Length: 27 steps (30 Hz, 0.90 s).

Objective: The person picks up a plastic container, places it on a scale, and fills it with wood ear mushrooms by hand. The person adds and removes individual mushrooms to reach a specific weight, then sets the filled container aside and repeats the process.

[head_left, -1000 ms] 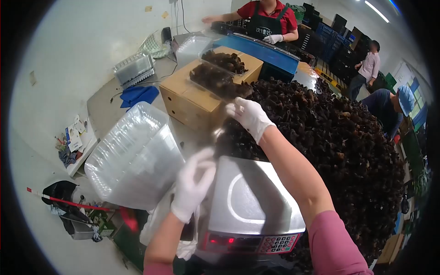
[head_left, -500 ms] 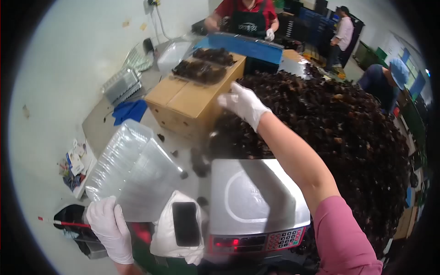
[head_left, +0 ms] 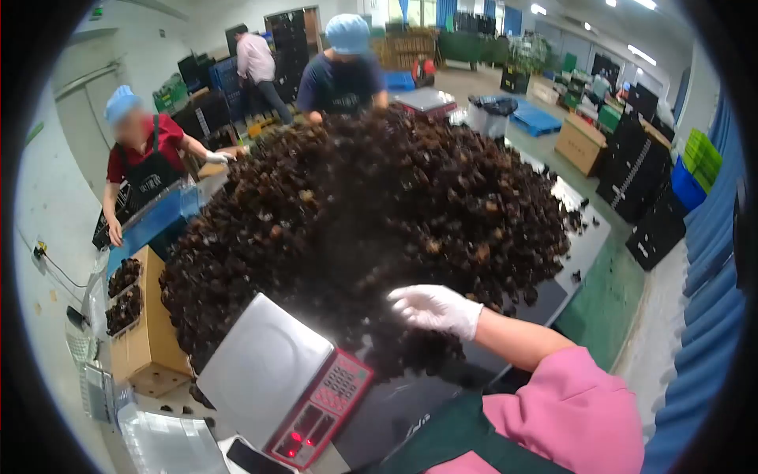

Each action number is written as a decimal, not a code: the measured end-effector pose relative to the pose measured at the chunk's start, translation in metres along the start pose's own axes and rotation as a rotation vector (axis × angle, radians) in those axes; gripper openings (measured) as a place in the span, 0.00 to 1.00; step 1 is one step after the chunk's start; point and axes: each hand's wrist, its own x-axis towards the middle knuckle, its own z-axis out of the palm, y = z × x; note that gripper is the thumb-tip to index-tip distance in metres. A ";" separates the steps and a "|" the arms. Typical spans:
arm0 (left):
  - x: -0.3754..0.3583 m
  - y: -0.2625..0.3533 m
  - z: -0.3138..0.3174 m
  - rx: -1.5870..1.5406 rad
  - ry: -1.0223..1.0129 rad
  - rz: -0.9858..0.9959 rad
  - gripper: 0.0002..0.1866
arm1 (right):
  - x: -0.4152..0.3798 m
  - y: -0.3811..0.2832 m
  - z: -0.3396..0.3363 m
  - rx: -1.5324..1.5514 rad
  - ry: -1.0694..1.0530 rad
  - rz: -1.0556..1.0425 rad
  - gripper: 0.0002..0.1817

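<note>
A big heap of dark brown dried fungus covers the table in front of me. My right hand, in a white glove, hovers palm down over the near edge of the heap with fingers spread and nothing in it. A steel weighing scale with a red keypad stands at the lower left, its pan bare. My left hand is out of view. My pink sleeve fills the lower right.
A cardboard box at the left carries clear trays filled with fungus. Clear plastic trays and a phone lie at the bottom left. Three other people work at the far side. Black crates stand right.
My view has swung right from the tray stack to the heap. My right hand left the box side and now hovers over the heap's near edge. My left hand has gone out of view.
</note>
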 end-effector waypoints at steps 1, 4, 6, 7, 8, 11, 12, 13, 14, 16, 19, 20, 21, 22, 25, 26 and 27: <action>-0.020 0.041 0.010 -0.220 -0.065 -0.003 0.30 | -0.033 -0.004 -0.006 -0.055 0.106 -0.094 0.10; 0.001 0.014 0.095 -0.090 0.006 0.477 0.03 | -0.095 0.001 -0.009 -0.029 0.243 -0.266 0.10; -0.011 0.035 0.152 -0.285 -0.124 0.493 0.03 | -0.113 0.010 -0.024 -0.005 0.272 -0.332 0.15; -0.011 0.040 0.168 -0.071 -0.134 0.691 0.04 | -0.128 0.009 -0.033 -0.224 0.229 -0.279 0.16; -0.017 0.042 0.185 -0.133 -0.193 0.704 0.06 | -0.139 0.015 -0.034 -0.268 0.318 -0.277 0.18; -0.018 0.026 0.210 -0.070 -0.280 0.670 0.07 | -0.156 0.029 -0.044 -0.593 0.528 -0.357 0.18; -0.019 0.026 0.212 -0.084 -0.327 0.632 0.08 | -0.160 0.032 -0.044 -0.688 0.591 -0.358 0.17; -0.017 0.023 0.212 -0.100 -0.369 0.594 0.08 | -0.161 0.036 -0.047 -0.776 0.623 -0.350 0.16; -0.009 0.011 0.210 -0.128 -0.468 0.452 0.12 | -0.161 0.039 -0.050 -0.865 0.651 -0.344 0.15; -0.018 0.037 0.195 -0.032 -0.355 0.626 0.18 | -0.161 0.047 -0.052 -1.033 0.657 -0.359 0.15; -0.051 0.066 0.180 -0.034 -0.154 0.624 0.27 | -0.153 0.061 -0.054 -1.328 0.598 -0.434 0.13; -0.064 0.076 0.181 -0.066 -0.120 0.614 0.28 | -0.147 0.069 -0.061 -1.390 0.578 -0.556 0.12; -0.081 0.084 0.188 -0.151 -0.173 0.515 0.27 | -0.143 0.072 -0.065 -1.502 0.555 -0.629 0.12; -0.097 0.084 0.201 -0.271 -0.248 0.479 0.24 | -0.138 0.075 -0.067 -1.611 0.524 -0.705 0.12; -0.157 0.108 0.248 -0.235 -0.459 0.632 0.18 | -0.127 0.082 -0.066 -1.731 0.411 -0.705 0.13; -0.174 0.113 0.260 -0.190 -0.515 0.624 0.18 | -0.123 0.084 -0.058 -1.734 0.361 -0.693 0.13; -0.186 0.109 0.278 -0.210 -0.519 0.693 0.18 | -0.112 0.087 -0.052 -1.751 0.304 -0.790 0.12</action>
